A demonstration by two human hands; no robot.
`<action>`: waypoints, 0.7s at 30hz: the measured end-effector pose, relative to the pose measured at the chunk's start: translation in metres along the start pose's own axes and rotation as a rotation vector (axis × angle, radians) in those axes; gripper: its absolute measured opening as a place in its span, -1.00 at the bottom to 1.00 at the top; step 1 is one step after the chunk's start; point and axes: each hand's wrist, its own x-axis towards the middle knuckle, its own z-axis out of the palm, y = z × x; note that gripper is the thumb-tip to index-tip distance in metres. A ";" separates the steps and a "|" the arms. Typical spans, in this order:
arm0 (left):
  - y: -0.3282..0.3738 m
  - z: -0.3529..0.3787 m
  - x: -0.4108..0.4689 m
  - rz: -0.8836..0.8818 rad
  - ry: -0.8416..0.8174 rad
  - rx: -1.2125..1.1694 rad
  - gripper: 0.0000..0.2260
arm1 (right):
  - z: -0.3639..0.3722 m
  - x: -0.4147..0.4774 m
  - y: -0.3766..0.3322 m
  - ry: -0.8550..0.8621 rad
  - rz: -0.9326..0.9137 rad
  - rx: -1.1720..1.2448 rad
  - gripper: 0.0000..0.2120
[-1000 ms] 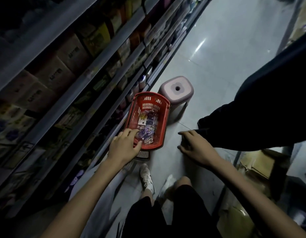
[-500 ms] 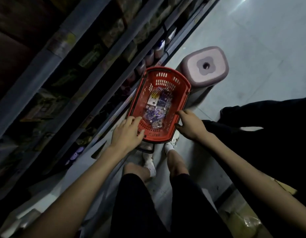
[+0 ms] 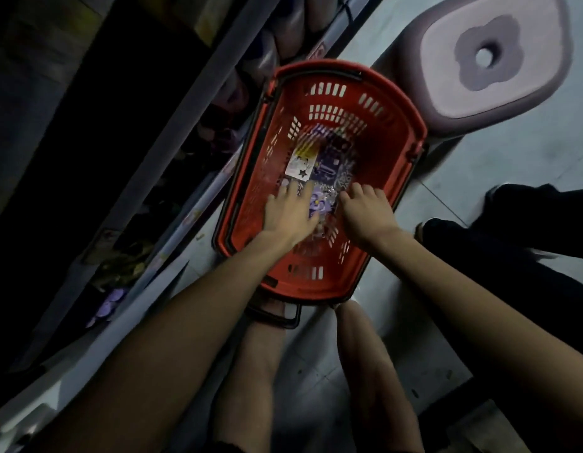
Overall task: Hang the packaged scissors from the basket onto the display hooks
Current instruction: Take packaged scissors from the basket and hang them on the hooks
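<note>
**Lifting one packet from the heap**

Both hands are down in the red basket [image 3: 395, 125], close together. The left hand [image 3: 288, 215] lies flat, fingers spread, on the scissor packets [image 3: 329, 165] heaped on its floor. The right hand [image 3: 365, 214] curls into the pile beside it, and I cannot tell whether it grips one. Better to steady the heap with the left and lift one packet by its top edge.

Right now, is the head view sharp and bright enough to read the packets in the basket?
Head view: dim, shelves at left nearly black; packets in the red basket smeared by motion blur, print unreadable; left hand and right hand soft-edged; floor brightest.
</note>
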 end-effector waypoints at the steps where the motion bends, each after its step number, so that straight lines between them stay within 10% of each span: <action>1: -0.002 0.016 0.020 -0.014 -0.008 0.010 -0.36 | 0.012 0.018 0.001 0.001 -0.014 -0.053 -0.63; 10: -0.018 0.135 0.158 -0.165 -0.039 0.032 -0.10 | 0.089 0.121 0.009 -0.148 0.093 -0.240 -0.57; 21: -0.011 0.166 0.190 -0.244 0.193 0.049 -0.23 | 0.112 0.149 0.025 -0.122 0.158 -0.220 -0.60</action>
